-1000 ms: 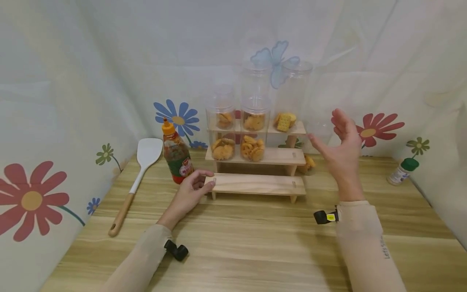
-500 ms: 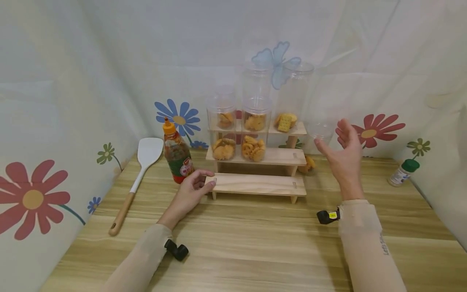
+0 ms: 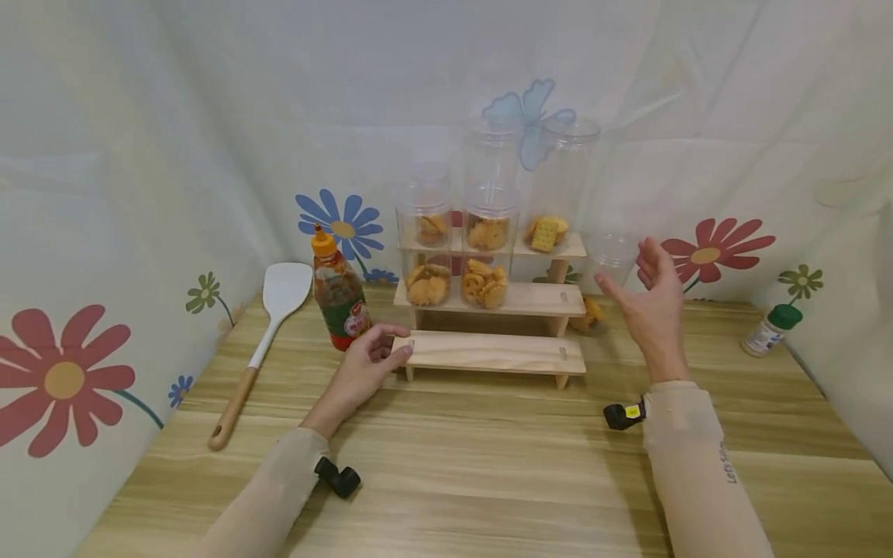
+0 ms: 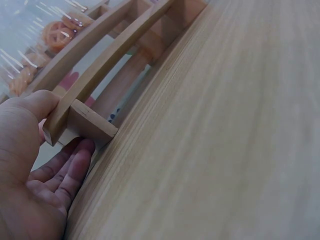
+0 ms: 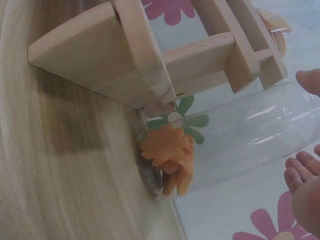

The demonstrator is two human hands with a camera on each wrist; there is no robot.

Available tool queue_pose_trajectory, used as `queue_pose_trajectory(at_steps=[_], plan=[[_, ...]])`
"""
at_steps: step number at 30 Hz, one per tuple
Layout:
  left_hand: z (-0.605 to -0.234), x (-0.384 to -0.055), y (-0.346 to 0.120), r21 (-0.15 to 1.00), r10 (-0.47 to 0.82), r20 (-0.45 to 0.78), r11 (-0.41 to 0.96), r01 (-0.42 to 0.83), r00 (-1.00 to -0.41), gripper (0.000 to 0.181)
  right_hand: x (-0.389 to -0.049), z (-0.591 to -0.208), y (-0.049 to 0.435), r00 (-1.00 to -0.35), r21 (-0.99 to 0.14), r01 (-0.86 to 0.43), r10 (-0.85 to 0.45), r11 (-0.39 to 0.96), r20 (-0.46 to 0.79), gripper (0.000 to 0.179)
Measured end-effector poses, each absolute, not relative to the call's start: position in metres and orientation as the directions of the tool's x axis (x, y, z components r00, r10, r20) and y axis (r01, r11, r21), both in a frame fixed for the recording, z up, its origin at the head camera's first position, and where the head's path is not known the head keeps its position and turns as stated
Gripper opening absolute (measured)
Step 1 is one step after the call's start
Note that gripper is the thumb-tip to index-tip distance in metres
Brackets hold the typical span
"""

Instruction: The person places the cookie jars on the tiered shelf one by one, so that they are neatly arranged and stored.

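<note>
A three-tier wooden shelf [image 3: 488, 350] stands in the middle of the table. My left hand [image 3: 370, 358] grips the left end of its lowest step; in the left wrist view, the thumb lies on the board and the fingers curl below, by the leg. At the shelf's right stands a tall clear jar [image 5: 240, 137] with orange flower-shaped snacks [image 5: 167, 150] at its bottom. My right hand [image 3: 653, 310] is beside the jar's upper part, thumb and fingers spread at either side of it. Whether they touch it, I cannot tell.
Several clear snack jars [image 3: 484, 283] occupy the upper two tiers. A sauce bottle [image 3: 338, 298] and a white spatula [image 3: 279, 298] with a wooden handle are at left. A green-capped shaker [image 3: 770, 329] stands far right. Flowered curtain [image 3: 209, 155] hangs behind.
My right hand has come down a little beside the clear jar, then shifted slightly left. My left hand stays on the shelf's end.
</note>
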State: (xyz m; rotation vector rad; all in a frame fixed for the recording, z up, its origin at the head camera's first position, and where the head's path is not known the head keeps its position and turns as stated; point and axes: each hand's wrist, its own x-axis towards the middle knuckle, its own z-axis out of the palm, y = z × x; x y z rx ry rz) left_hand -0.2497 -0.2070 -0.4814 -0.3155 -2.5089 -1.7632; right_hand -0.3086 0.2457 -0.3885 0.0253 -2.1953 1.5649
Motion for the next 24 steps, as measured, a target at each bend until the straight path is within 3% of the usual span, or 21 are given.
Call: queue_pose_trajectory(at_steps=[24], plan=[[-0.481,-0.25,-0.207,0.925,0.133,0.165,0.323,0.2,-0.977,0.032,-0.312,-0.4,0.246,-0.917,-0.908,-0.255,0.213,0.333,0.336,0.098]])
